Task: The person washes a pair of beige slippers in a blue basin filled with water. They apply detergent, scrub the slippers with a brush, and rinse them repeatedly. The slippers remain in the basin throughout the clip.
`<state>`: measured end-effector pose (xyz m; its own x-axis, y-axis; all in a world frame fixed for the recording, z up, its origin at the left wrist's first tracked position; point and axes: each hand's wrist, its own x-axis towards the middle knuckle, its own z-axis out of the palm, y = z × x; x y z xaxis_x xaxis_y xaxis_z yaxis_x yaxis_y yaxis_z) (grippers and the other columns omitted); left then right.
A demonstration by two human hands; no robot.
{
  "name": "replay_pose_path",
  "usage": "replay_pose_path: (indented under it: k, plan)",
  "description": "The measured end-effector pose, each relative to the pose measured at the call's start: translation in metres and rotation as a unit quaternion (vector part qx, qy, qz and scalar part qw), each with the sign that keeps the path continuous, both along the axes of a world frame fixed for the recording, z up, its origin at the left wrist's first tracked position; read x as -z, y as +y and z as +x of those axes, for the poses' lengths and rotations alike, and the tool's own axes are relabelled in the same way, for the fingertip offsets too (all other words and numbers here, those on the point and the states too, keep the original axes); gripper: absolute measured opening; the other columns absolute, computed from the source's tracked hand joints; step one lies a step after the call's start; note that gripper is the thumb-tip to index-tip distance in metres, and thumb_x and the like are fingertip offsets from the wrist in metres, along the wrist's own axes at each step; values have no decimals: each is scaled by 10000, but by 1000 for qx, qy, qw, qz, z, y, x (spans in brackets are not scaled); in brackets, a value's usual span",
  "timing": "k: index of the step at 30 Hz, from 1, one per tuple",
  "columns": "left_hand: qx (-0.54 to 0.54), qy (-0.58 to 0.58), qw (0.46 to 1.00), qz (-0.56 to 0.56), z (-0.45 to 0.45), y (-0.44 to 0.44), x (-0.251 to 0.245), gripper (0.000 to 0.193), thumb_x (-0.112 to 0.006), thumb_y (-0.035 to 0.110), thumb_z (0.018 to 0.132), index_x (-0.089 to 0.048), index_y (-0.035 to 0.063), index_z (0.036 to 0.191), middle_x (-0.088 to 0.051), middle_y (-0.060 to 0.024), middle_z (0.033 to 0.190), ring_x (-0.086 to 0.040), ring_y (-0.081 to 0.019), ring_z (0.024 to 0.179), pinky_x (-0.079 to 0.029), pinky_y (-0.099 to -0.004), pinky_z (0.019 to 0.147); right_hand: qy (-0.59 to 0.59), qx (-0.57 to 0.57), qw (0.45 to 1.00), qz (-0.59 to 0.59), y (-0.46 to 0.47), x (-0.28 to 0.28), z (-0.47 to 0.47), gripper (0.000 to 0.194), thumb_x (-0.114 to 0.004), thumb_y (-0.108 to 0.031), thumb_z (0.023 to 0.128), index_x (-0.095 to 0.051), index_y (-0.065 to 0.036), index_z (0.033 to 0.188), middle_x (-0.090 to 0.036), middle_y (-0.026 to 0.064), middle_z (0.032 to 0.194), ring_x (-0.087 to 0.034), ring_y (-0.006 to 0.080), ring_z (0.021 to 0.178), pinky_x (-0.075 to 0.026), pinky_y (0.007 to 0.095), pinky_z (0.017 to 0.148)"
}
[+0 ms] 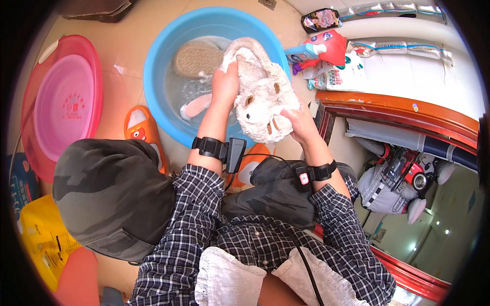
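A wet, cream-white fluffy slipper (pixel 264 91) with an animal face is held over the near right side of a blue plastic basin (pixel 214 15). My left hand (pixel 226 84) grips it by the left side near its opening. Its toe end rests in my right hand (pixel 298 120), with pale foam about the fingers. Cloudy water fills the basin's bottom. A second slipper (pixel 197 59) lies there with its tan patterned sole up. Beside my left forearm, a pink and white object (pixel 197 106), perhaps a brush, is partly hidden in the water.
Left of the basin leans a pink plastic basin (pixel 65 107). An orange slipper (pixel 143 130) is near my left knee. Along the right wall stand a blue bottle (pixel 306 52), a red pouch (pixel 331 46) and a white bag (pixel 344 74). A yellow bag (pixel 46 237) lies lower left.
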<state>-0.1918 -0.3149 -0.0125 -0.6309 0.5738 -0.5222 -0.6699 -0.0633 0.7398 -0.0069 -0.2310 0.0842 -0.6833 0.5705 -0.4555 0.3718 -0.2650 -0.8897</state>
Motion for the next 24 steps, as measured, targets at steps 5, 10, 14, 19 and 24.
replay_pose_path:
  k: [5, 10, 14, 19, 24]
  plan:
    - [60, 29, 978, 200, 24, 5, -12, 1056, -725, 25, 857, -11, 66, 1634, -454, -215, 1521, -499, -291, 1361, -471, -407, 1078, 10, 35, 991, -126, 36, -7, 12, 992, -588, 4, 805, -85, -72, 1657, -448, 163, 1554, -516, 292, 1377, -462, 415, 1121]
    - [52, 146, 980, 128, 4, 1, -4, 916, -807, 33, 801, -303, 80, 1564, -595, -187, 1376, -604, -266, 1241, -512, -391, 1037, 34, -38, 994, -92, 43, -15, 25, 611, -664, -84, 891, -484, 50, 1460, -639, 151, 1374, -669, 238, 1193, -544, 384, 1022]
    - [74, 213, 974, 8, -5, -3, 5, 662, -822, 189, 829, -540, 58, 1413, -721, -161, 1148, -692, -232, 1094, -548, -367, 927, 3, -59, 994, -86, 36, -19, 30, 676, -727, -134, 856, -488, 53, 1460, -641, 132, 1379, -656, 220, 1209, -533, 377, 1030]
    - [119, 253, 956, -92, -8, -4, 13, 474, -781, 300, 898, -633, 73, 1287, -743, -118, 1059, -710, -212, 1011, -537, -328, 912, -71, -78, 993, -57, 42, -26, 39, 706, -761, -168, 841, -495, 54, 1457, -645, 123, 1375, -651, 214, 1216, -531, 378, 1027]
    - [135, 308, 942, 9, 4, 7, 0, 669, -788, 446, 854, -590, 56, 1360, -732, -184, 1170, -696, -340, 1112, -519, -411, 967, -70, -97, 984, -131, 77, -33, 46, 674, -739, -112, 853, -494, 53, 1458, -642, 125, 1381, -649, 217, 1223, -521, 375, 1042]
